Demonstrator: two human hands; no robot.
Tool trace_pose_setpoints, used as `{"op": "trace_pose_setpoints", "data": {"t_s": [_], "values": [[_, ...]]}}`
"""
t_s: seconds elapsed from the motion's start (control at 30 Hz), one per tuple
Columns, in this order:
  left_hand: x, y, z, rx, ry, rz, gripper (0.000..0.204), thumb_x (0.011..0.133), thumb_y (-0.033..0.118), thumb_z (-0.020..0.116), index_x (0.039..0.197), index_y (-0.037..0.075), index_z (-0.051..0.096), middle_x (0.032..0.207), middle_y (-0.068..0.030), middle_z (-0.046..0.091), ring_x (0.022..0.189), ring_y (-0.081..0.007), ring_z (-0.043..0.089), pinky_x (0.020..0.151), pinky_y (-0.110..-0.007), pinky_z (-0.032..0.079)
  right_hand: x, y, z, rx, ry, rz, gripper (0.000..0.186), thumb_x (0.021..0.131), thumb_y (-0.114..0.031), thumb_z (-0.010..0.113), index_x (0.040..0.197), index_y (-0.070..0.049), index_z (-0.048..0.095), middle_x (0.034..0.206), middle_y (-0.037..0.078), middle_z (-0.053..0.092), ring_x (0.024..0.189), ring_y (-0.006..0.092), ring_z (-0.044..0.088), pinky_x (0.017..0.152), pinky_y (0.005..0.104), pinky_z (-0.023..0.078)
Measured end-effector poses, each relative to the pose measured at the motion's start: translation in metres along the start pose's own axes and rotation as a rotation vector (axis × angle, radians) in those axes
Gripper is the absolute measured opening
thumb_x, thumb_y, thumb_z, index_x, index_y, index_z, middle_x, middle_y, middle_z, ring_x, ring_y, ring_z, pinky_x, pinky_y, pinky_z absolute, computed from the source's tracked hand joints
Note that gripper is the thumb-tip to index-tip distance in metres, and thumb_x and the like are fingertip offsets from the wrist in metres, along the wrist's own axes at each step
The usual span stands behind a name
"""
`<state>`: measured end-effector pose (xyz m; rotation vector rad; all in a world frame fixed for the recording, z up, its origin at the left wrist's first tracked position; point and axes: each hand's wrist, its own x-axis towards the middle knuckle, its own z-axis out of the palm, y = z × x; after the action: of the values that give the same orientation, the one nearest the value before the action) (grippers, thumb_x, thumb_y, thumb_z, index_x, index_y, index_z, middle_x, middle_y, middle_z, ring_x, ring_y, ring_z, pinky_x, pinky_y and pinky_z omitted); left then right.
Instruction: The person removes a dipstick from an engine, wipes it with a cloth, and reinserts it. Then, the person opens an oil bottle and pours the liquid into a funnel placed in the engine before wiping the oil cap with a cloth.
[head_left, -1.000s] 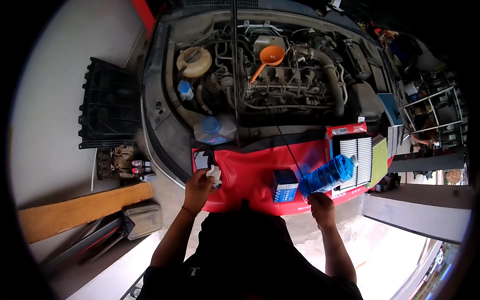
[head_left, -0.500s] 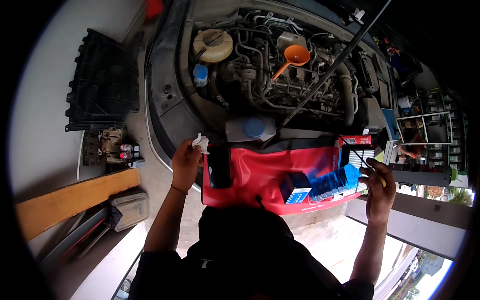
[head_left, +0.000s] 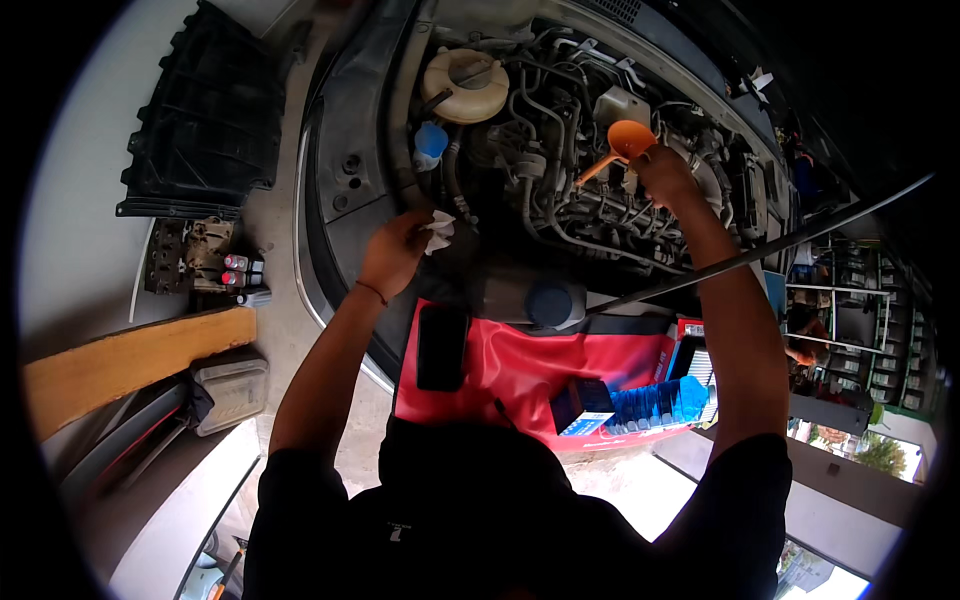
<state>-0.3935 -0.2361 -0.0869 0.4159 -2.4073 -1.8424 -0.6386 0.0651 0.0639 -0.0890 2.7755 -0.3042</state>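
Observation:
My left hand (head_left: 395, 250) is closed on a crumpled white cloth or tissue (head_left: 438, 233) over the left side of the engine bay, below a blue-capped reservoir (head_left: 430, 141). My right hand (head_left: 665, 177) reaches into the engine (head_left: 565, 200) just beside an orange funnel (head_left: 628, 135); its fingers are closed, and what they hold is hidden. A black phone (head_left: 441, 347) lies on the red fender cover (head_left: 520, 360) below my left hand, with a blue box (head_left: 580, 410), a blue bottle (head_left: 645, 403) and pleated filters to its right.
A black prop rod (head_left: 820, 225) crosses diagonally under my right forearm. A grey jug (head_left: 515, 300) stands at the bay's front edge. Left are a black panel (head_left: 200, 120), an orange plank (head_left: 140, 350) and small bottles (head_left: 238, 270). A person (head_left: 800, 350) is by shelving at the right.
Both hands have moved up into the engine bay. My right hand let go of the blue bottle, then held a thin yellow-handled rod; that rod is now hidden. The view has shifted.

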Motion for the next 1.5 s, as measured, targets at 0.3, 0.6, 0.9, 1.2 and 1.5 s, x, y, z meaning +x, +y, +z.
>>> {"op": "trace_pose_setpoints", "data": {"t_s": [0.3,0.6,0.9,1.2,1.5], "values": [[-0.025,0.022,-0.006,0.165,0.268,-0.017,0.049,0.087,0.003,0.057,0.135,0.007,0.048,0.088,-0.0101,0.064,0.070,-0.0239,0.065,0.066,-0.033,0.051,0.060,0.031,0.138,-0.464,-0.150,0.030,0.034,0.096,-0.018,0.055,0.129,-0.012,0.055,0.105,0.015,0.069,0.089,0.0257,0.069,0.066,0.0410,0.059],[-0.106,0.031,-0.014,0.105,0.350,-0.148,0.048,0.086,-0.006,0.053,0.133,0.004,0.049,0.090,-0.0036,0.060,0.068,-0.0094,0.057,0.064,-0.023,0.049,0.041,0.038,0.132,-0.194,-0.090,-0.193,0.031,0.094,-0.024,0.058,0.123,-0.012,0.060,0.112,0.013,0.066,0.097,0.0317,0.065,0.081,0.0435,0.052],[-0.116,0.041,0.009,0.018,0.265,-0.099,0.045,0.085,-0.009,0.053,0.128,0.003,0.053,0.090,-0.0072,0.062,0.077,-0.0135,0.062,0.066,-0.025,0.050,0.066,0.069,0.144,-0.426,-0.075,-0.422,0.029,0.089,-0.018,0.066,0.116,-0.011,0.061,0.116,0.011,0.062,0.103,0.0312,0.063,0.084,0.0423,0.052],[-0.093,0.091,0.011,0.116,-0.080,0.299,0.062,0.072,-0.005,0.064,0.132,0.001,0.049,0.128,-0.0202,0.054,0.116,-0.0370,0.056,0.097,-0.040,0.046,-0.019,0.072,0.106,-0.027,0.303,-0.417,0.027,0.090,-0.015,0.064,0.115,-0.009,0.062,0.103,0.009,0.066,0.090,0.0311,0.067,0.077,0.0401,0.054],[-0.084,0.094,0.035,0.044,-0.167,0.359,0.069,0.069,0.011,0.084,0.128,0.004,0.049,0.124,-0.0163,0.060,0.115,-0.0361,0.060,0.096,-0.039,0.048,-0.289,0.012,0.030,0.419,0.270,-0.555,0.030,0.088,-0.016,0.073,0.112,-0.002,0.063,0.072,0.008,0.064,0.057,0.0117,0.058,0.051,0.0252,0.047]]}}
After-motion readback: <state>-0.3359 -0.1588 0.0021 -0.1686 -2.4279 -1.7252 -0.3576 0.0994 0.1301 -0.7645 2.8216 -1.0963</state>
